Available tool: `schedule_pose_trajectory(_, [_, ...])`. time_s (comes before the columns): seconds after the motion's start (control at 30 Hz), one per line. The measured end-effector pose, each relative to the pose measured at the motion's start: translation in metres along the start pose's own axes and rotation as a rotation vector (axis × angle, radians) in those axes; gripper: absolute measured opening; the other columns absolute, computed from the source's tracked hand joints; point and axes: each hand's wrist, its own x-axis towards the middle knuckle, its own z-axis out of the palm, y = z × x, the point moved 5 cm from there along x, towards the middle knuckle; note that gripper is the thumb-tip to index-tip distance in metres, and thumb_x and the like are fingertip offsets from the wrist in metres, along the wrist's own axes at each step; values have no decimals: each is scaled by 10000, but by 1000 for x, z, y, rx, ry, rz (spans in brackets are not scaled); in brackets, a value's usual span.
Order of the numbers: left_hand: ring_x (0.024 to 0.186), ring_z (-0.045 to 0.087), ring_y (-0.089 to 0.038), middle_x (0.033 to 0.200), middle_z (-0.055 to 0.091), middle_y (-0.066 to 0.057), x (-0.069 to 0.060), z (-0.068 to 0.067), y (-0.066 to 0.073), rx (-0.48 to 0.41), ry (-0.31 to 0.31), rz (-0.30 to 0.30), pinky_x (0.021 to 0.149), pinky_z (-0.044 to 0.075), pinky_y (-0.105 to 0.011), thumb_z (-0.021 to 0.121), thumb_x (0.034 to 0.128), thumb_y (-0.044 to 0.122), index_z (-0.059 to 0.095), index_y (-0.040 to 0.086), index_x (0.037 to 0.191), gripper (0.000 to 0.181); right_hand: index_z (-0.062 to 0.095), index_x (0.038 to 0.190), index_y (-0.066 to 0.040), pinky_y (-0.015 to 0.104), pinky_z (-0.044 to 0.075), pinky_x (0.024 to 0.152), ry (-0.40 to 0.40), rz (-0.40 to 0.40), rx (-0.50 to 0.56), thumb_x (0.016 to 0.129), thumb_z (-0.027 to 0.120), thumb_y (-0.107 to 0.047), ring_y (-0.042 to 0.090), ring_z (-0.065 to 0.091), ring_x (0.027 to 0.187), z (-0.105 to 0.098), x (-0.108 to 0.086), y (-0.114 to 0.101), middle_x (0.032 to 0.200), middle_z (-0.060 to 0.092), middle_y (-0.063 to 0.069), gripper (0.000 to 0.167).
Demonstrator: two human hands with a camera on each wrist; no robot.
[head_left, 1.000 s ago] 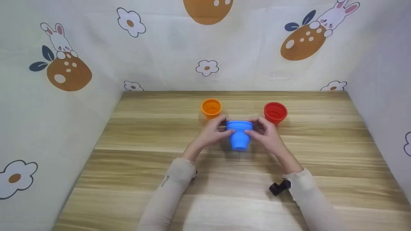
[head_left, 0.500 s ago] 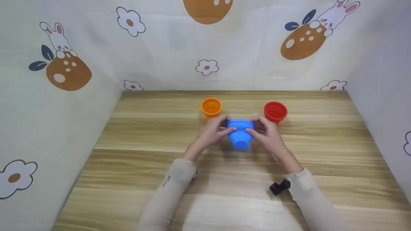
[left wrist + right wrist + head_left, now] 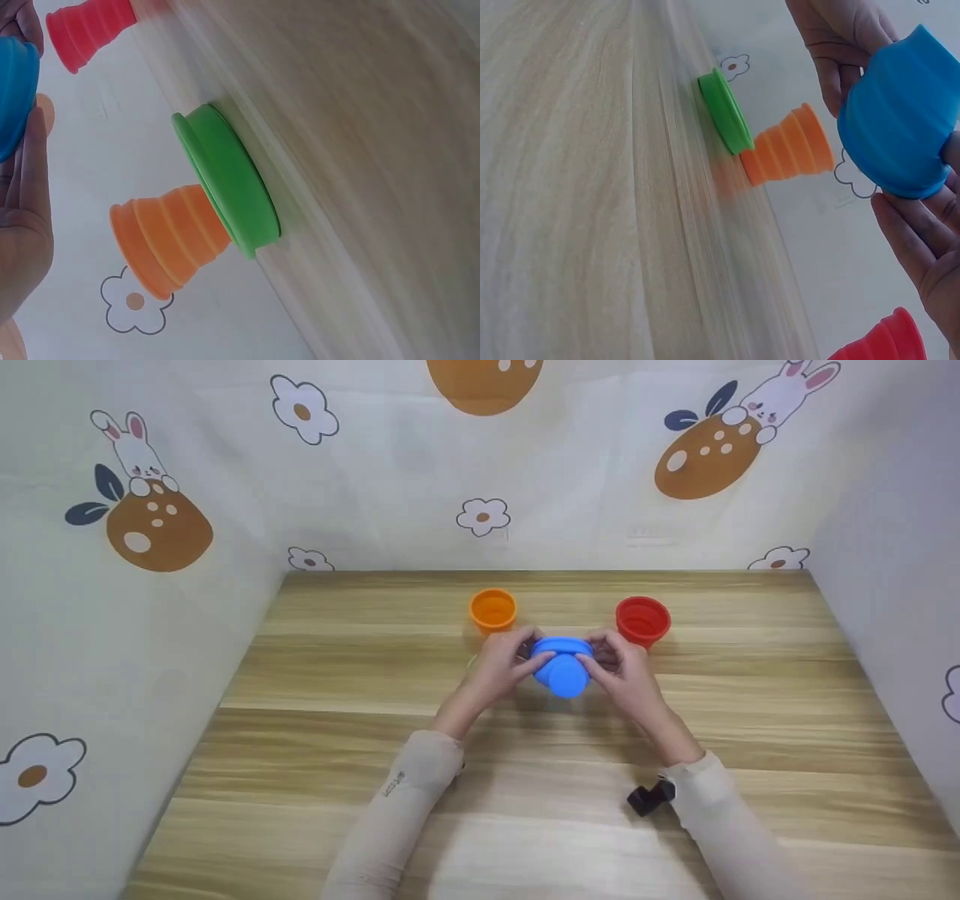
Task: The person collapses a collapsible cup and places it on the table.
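Note:
A blue collapsible cup (image 3: 568,676) is held above the table between both hands, its base tipped toward the head camera. On its left side the left hand (image 3: 495,666) grips it, thumb on the near wall and fingers behind the rim. The right hand (image 3: 626,669) grips the other side in the same manner. Ribbed walls of the blue cup (image 3: 904,112) fill the upper right of the right wrist view. Behind the hands stand an orange cup (image 3: 493,611) and a red cup (image 3: 643,621), both upright. A flattened green cup (image 3: 229,180) lies near the orange one.
The wooden table (image 3: 300,780) reaches back to a patterned wall covering (image 3: 405,472), which also rises at both sides. A black device (image 3: 651,796) sits at the right wrist. The green cup is mostly hidden behind the left hand in the head view.
The blue cup has tilted, its base swinging up toward the head camera, and it looks shorter from there. Both hands stay nearly in place around it.

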Motion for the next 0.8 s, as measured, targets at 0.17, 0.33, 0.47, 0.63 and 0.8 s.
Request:
schedule_pose_trajectory(0.17, [886, 711, -192, 997, 743, -94, 0, -1, 4, 81, 31, 18, 814, 614, -293, 650, 967, 288, 676, 49, 1056, 256, 646, 1095, 55, 137, 577, 782, 7, -24, 7, 887, 717, -21, 10, 678, 825, 0, 0, 0, 1003, 735, 195, 233])
schedule_pose_trajectory(0.33, [859, 699, -189, 967, 742, -89, -1, -3, 8, 142, 65, 35, 801, 611, -301, 624, 981, 304, 677, 51, 1048, 266, 628, 1152, 58, 167, 581, 814, -48, -15, 115, 914, 660, 18, 55, 684, 878, 0, -4, 2, 1030, 721, 162, 244])
schedule_pose_trajectory(0.47, [876, 678, -196, 985, 739, -79, -2, -4, 8, 164, 86, 8, 849, 603, -321, 620, 985, 295, 674, 64, 1062, 249, 579, 1232, 75, 192, 570, 884, -114, 1, 204, 911, 612, 75, 99, 682, 955, 1, -6, 3, 1061, 694, 43, 323])
schedule_pose_trajectory(0.63, [887, 656, -188, 1012, 739, -65, -3, -5, 6, 176, 90, -29, 884, 595, -330, 613, 989, 300, 674, 86, 1077, 239, 553, 1265, 89, 186, 563, 906, -135, 16, 220, 898, 632, 83, 87, 671, 984, 1, -7, 3, 1070, 680, -50, 375])
schedule_pose_trajectory(0.8, [814, 639, -193, 931, 731, -70, -3, -5, 6, 194, 112, -8, 801, 597, -314, 630, 980, 292, 673, 79, 1034, 223, 556, 1229, 115, 180, 576, 861, -113, 12, 220, 882, 645, 105, 72, 677, 939, 3, -6, 3, 1036, 685, -25, 359])
